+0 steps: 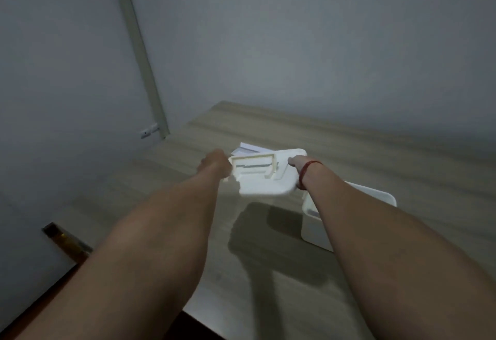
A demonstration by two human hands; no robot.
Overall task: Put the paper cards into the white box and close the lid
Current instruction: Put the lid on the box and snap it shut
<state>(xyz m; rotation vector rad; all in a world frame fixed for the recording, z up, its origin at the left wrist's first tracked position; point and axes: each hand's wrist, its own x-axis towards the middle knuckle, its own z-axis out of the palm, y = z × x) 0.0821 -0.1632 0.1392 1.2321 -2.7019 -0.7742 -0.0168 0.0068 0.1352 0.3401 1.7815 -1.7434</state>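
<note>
Both my arms reach forward over a wooden table (375,151). Between my hands a white lid (265,181) with a raised handle hangs above the tabletop, tilted toward me. My left hand (214,165) grips its left edge. My right hand (298,163), with a red string at the wrist, holds its right edge and is mostly hidden behind the lid. White paper cards (248,148) lie on the table just beyond the lid. The open white box (375,197) stands to the right, partly covered by my right forearm.
A grey wall rises behind the table, with a pale vertical conduit (139,52) running down its left part to a small clip. The table's near-left corner meets a dark floor; a brown object (67,240) sits low at the left.
</note>
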